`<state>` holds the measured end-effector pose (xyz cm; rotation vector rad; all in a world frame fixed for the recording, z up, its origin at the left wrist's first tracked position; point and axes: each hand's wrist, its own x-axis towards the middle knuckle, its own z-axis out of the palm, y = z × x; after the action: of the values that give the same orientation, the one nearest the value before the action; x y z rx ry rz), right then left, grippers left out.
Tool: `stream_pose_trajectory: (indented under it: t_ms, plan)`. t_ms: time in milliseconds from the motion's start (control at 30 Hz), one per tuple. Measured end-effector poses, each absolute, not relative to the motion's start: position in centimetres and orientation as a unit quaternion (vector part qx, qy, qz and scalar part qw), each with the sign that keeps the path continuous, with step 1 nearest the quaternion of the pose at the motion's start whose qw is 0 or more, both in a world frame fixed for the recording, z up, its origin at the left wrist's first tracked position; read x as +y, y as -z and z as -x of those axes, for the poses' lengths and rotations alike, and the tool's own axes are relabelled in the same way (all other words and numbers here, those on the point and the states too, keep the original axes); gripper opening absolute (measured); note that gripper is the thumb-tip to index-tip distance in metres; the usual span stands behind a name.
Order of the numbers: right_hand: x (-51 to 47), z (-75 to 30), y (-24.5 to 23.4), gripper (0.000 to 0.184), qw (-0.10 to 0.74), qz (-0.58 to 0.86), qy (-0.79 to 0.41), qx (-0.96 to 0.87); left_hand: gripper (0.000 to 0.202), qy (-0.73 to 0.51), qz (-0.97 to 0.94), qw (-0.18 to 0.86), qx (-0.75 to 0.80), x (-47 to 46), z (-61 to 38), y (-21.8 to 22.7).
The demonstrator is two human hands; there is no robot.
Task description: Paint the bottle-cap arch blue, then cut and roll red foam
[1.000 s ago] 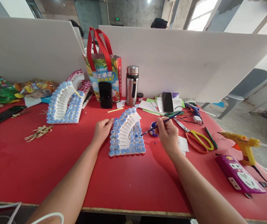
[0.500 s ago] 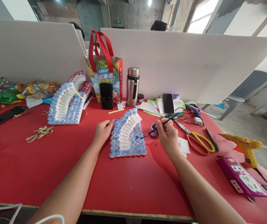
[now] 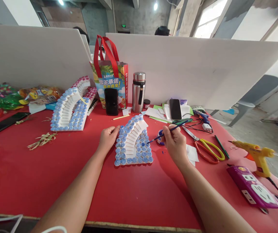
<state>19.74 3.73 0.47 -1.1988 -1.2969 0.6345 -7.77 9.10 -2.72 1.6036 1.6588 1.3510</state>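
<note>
A white craft panel (image 3: pixel 132 139) with a curved staircase and rows of blue rosettes leans back slightly on the red table in front of me. My left hand (image 3: pixel 109 138) pinches its upper left edge between thumb and fingers. In my right hand (image 3: pixel 175 142) is a thin blue paintbrush (image 3: pixel 162 136), slanting down to the left. The brush tip meets a rosette on the panel's right side, where one rosette looks darker blue than those around it. Just behind my right fingers sits a small paint pot (image 3: pixel 160 137) with blue in it, partly hidden.
A similar blue-and-white panel (image 3: pixel 67 111) stands at the back left. Behind are a shopping bag (image 3: pixel 116 84), a steel flask (image 3: pixel 138 94) and phones (image 3: pixel 175 109). To the right lie scissors (image 3: pixel 208 150), a yellow glue gun (image 3: pixel 255 153) and a purple power strip (image 3: pixel 254 186).
The whole view has shifted down slightly as my head moved. Both hands keep their grips, and the brush tip stays at about the same rosette.
</note>
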Motion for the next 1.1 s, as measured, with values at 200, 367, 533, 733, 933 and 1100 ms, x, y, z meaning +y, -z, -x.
stream_pose_trajectory:
  t_ms: [200,367,533,733,933,1100]
  plan:
    - [3.73,-19.98,-0.7,0.038,0.578,0.53,-0.251,-0.568,0.052,-0.489,-0.587,0.234,0.601,9.18,7.96,3.04]
    - [3.64,-20.06,-0.79,0.036,0.58,0.538,-0.25,-0.559,0.052,-0.489,-0.587,0.235,0.6,9.23,7.98,3.18]
    - [3.55,-19.9,-0.86,0.038,0.576,0.529,-0.255,-0.568,0.053,-0.487,-0.588,0.232,0.603,9.23,7.96,3.12]
    - [3.51,-19.72,-0.81,0.038,0.577,0.526,-0.258,-0.569,0.052,-0.48,-0.589,0.234,0.606,9.26,8.05,3.2]
    - [3.55,-19.95,-0.79,0.039,0.571,0.532,-0.232,-0.581,0.051,-0.476,-0.59,0.233,0.609,9.26,8.05,3.26]
    - [3.45,-19.89,-0.82,0.039,0.564,0.54,-0.225,-0.583,0.053,-0.475,-0.592,0.231,0.608,9.25,8.13,3.3]
